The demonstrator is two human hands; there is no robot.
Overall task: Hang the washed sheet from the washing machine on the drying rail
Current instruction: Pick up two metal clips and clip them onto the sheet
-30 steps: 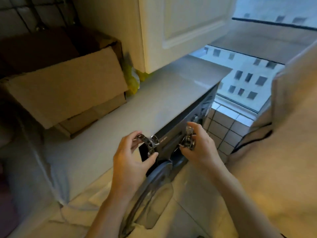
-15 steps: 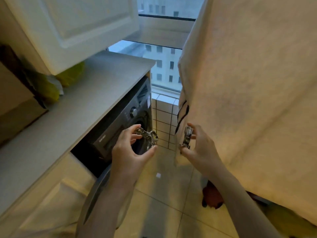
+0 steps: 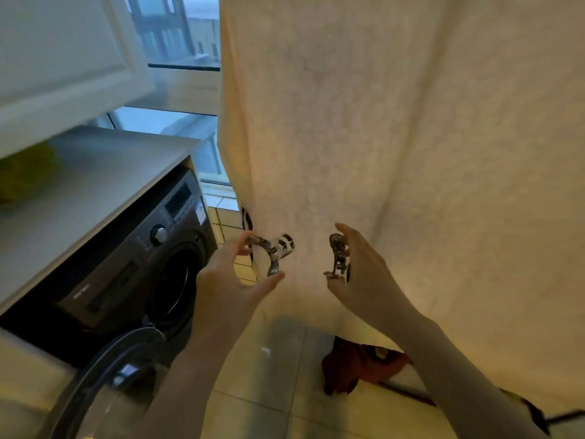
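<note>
We look down at a cream sheet (image 3: 411,153) that hangs in long folds across the right and upper middle of the frame. Its lower edge ends above the tiled floor (image 3: 262,407), and a dark stripe marks its left edge.

At the centre of the frame, two bare hands are raised in front of the cloth. The left hand (image 3: 228,280) pinches a metal clip (image 3: 272,251) between curled forefinger and thumb, and the clip arcs across the gap between them. The right hand (image 3: 364,274) pinches a second metal clip (image 3: 338,258), which stands nearly upright, with a fingertip on its top and the thumb at its foot. The two clips are near each other but apart. We cannot tell whether either one touches the sheet.

In the lower left of the frame is the dark washing machine (image 3: 126,264). Its round door (image 3: 104,384) is swung open toward us, and the drum mouth is black behind it. A pale countertop (image 3: 95,179) runs over the machine. A blurred yellow object (image 3: 25,172) lies on it at the left edge of the frame, under a white cabinet (image 3: 63,58) in the upper left. A window (image 3: 177,33) shows between the cabinet and the sheet.

Low in the frame, right of centre, a dark red object (image 3: 357,365) lies on the floor below the sheet's hem.
</note>
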